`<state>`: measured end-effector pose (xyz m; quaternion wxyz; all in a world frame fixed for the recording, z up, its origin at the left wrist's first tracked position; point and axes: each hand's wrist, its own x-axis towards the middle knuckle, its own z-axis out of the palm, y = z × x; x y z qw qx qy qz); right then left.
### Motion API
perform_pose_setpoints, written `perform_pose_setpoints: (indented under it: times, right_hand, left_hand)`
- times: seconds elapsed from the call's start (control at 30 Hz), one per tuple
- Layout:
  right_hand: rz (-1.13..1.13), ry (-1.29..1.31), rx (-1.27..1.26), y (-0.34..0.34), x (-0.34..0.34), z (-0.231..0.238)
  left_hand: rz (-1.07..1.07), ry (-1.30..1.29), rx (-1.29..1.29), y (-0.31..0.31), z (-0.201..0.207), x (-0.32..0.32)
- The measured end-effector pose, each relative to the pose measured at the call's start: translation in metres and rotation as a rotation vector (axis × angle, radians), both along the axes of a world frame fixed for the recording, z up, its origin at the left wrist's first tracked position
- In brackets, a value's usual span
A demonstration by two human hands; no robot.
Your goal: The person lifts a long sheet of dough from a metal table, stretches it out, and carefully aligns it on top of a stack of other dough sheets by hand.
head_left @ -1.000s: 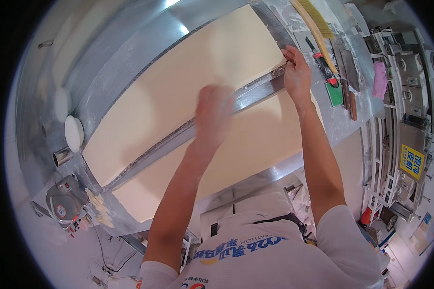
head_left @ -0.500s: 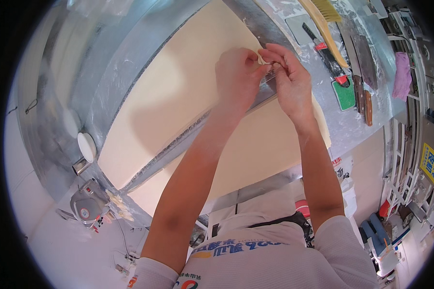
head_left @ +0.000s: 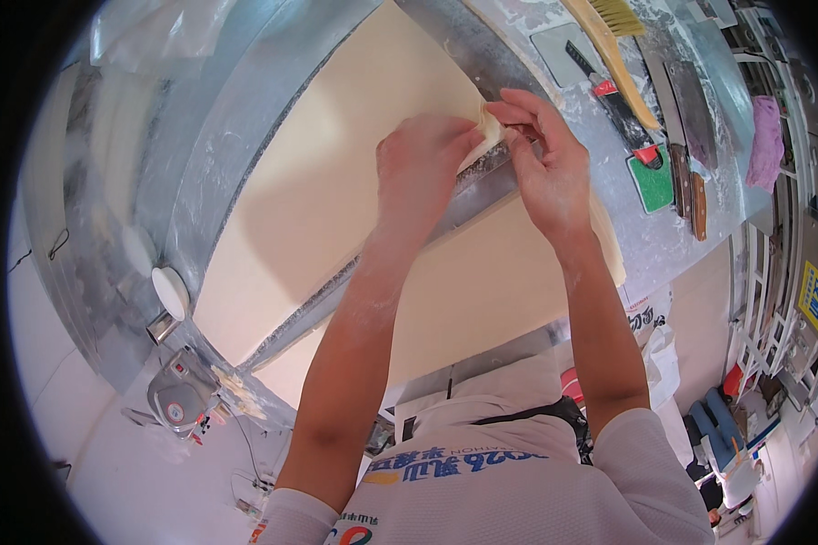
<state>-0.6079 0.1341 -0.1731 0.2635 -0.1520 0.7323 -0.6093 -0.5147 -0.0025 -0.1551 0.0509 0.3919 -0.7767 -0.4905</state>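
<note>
- White round dish (head_left: 170,293): just beyond the sheet's left end.
- Upper dough sheet (head_left: 327,163): flat for most of its length, long axis slanting from lower left to upper right—its bulk lies left of the grip and away from the body.
- Left hand (head_left: 424,173): over the sheet, thumb and fingers pinched together on its near right corner.
- Lifted corner (head_left: 491,130): bunched between both hands, equally close to each.
- Lower dough sheet (head_left: 468,282): nearer the body, beneath the forearms.
- Right hand (head_left: 548,168): off the upper sheet's edge, fingers loosely curled at the corner—pinching or merely touching, I cannot tell.
</note>
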Motion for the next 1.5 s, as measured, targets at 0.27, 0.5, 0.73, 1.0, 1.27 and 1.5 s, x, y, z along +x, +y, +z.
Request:
perform_pose_setpoints:
  times: [0.27,0.5,0.73,1.0,1.27,1.5]
  right_hand:
    - [0.071,0.266,0.145,0.001,0.003,0.004]
    - [0.025,0.155,0.092,-0.006,0.007,-0.011]
    - [-0.014,0.480,0.171,-0.009,0.003,-0.002]
    - [0.070,-0.398,0.090,-0.074,-0.010,0.037]
    - [0.197,0.339,0.475,-0.112,-0.012,0.012]
    - [0.115,0.000,0.218,-0.142,0.009,0.008]
  left_hand:
    - [-0.027,0.080,0.080,-0.010,-0.004,0.007]
    - [-0.050,0.048,0.070,-0.013,0.004,0.004]
    - [0.236,0.129,0.368,-0.019,0.010,0.013]
    - [0.208,0.369,0.169,-0.022,0.018,0.049]
    - [0.272,0.285,0.356,-0.012,0.041,0.102]
    - [0.400,0.336,0.343,-0.057,0.009,0.215]
